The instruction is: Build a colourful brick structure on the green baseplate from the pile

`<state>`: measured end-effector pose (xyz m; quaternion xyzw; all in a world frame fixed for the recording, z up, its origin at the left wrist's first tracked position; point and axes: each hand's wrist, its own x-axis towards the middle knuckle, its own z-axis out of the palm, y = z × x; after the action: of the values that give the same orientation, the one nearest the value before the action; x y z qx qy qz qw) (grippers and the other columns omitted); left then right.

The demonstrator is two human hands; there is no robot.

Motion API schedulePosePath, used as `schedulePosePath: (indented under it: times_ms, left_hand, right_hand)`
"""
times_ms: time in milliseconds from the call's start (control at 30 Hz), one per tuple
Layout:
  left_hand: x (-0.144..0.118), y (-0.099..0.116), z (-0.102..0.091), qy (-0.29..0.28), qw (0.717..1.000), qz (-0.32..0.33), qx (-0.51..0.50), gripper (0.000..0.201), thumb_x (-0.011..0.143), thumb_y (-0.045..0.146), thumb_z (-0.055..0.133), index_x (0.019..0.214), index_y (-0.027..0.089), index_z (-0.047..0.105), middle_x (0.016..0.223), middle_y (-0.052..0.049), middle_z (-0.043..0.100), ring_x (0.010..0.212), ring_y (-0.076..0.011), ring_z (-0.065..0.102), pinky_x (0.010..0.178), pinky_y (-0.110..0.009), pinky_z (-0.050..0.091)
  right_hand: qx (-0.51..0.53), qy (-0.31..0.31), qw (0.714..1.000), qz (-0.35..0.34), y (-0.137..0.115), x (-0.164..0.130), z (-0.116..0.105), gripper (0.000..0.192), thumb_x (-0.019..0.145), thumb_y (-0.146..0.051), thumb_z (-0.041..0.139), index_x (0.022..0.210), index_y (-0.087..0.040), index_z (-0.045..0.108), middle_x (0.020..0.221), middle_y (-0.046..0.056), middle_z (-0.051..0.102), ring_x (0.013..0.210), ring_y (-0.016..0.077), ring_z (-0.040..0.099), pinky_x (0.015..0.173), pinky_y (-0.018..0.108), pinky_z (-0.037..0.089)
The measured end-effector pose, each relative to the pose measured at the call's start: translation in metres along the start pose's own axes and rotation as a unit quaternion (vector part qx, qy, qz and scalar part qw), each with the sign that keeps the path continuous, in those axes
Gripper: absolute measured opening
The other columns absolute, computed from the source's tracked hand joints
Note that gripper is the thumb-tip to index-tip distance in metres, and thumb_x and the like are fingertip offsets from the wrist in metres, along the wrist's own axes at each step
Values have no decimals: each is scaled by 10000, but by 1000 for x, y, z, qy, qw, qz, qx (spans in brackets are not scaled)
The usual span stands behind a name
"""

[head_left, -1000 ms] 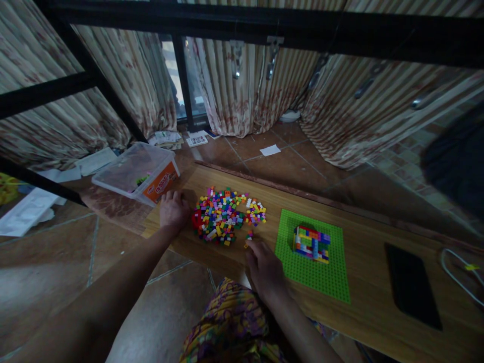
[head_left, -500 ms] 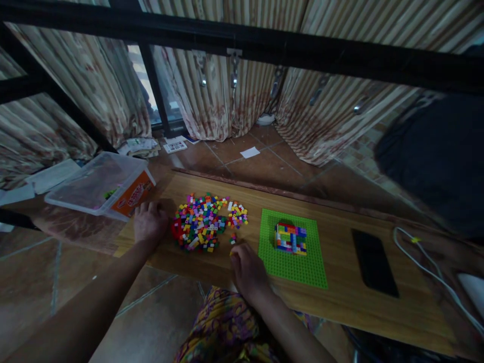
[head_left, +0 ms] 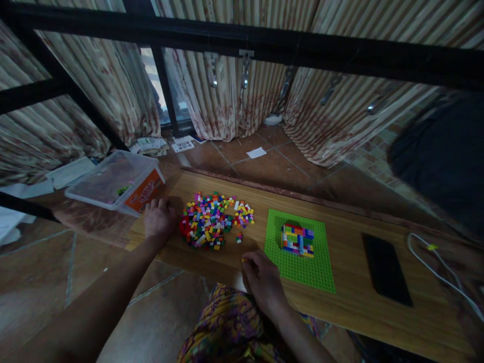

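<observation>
A heap of small coloured bricks (head_left: 212,222) lies on a wooden board (head_left: 359,302). My left hand (head_left: 159,220) rests flat on the board, touching the heap's left edge. My right hand (head_left: 260,276) sits near the board's front edge, fingers curled around a small yellow brick (head_left: 244,260). To its right lies a green baseplate (head_left: 302,262) with a small multicoloured brick build (head_left: 297,239) on it. Two loose bricks (head_left: 239,237) lie between the heap and my right hand.
A clear plastic tub (head_left: 113,184) with an orange label stands left of the board. A black phone (head_left: 385,269) and a white cable (head_left: 434,267) lie on the board's right part. Curtains, a black metal frame and papers on the tiled floor are behind.
My right hand has drawn back from the loose bricks toward the board's front edge, with a yellow brick at its fingertips. The left hand has stayed by the heap. The camera has shifted.
</observation>
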<state>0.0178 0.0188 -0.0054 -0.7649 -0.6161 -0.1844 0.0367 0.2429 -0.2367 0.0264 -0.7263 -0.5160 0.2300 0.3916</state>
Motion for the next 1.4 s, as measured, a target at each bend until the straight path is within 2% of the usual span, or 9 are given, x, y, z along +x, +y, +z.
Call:
schedulePosePath:
  times_ms: [200,400,533,767,900,1000,1167,1400]
  left_hand:
    - [0,-1,0,-1,1000,-3,2,327,803,241,400,1028,147,618,1046,-170,595,1015,-327,516,896,-452,409]
    - [0,-2,1,4,1000,0,-11,331,792,234,413,1032,133,617,1044,-178,593,1025,-336,520,898,-477,420]
    - [0,-2,0,3,1000,7,-22,334,805,241,406,1043,129,612,1052,-188,588,1048,-349,514,913,-494,421]
    - [0,0,-2,1,1000,-3,-22,314,812,246,410,1025,141,614,1043,-181,585,1052,-352,514,912,-489,424]
    - [1,0,-1,0,1000,9,-1,315,814,237,403,1016,119,614,1025,-182,590,1029,-350,519,914,-478,424]
    - [1,-1,1,10,1000,6,-1,300,809,231,410,1006,145,619,1022,-172,597,1024,-343,522,907,-481,429]
    - [1,-2,1,6,1000,7,-16,314,807,234,414,1013,138,630,1031,-178,599,1036,-344,519,898,-491,426]
    - [0,0,-2,-13,1000,3,-16,334,829,242,408,1046,106,622,1071,-185,589,1059,-328,511,917,-458,414]
  right_hand:
    - [15,0,1000,15,-1,12,10,171,850,-197,496,867,-210,666,838,18,649,772,165,620,690,267,465]
    - [44,24,999,19,-1,7,-1,198,877,-233,489,903,-214,685,853,33,670,770,168,630,676,267,479]
    - [42,54,998,15,10,1,-23,234,904,-239,462,939,-221,693,916,53,687,848,180,645,741,290,498]
    - [-59,112,992,14,27,16,-87,231,892,-293,485,937,-217,698,969,72,696,869,201,655,778,332,498]
    - [-106,108,987,47,29,32,-104,210,833,-312,529,905,-198,690,904,67,717,796,206,669,752,335,498]
    - [-137,101,983,67,29,39,-103,192,823,-304,522,868,-198,676,827,48,721,729,195,669,707,314,486]
    - [-235,83,967,51,29,48,-98,185,836,-277,499,802,-210,669,801,39,714,689,182,645,657,286,436]
    - [-312,-4,949,40,29,65,-102,240,845,-250,487,698,-208,672,738,28,692,662,168,618,628,267,379]
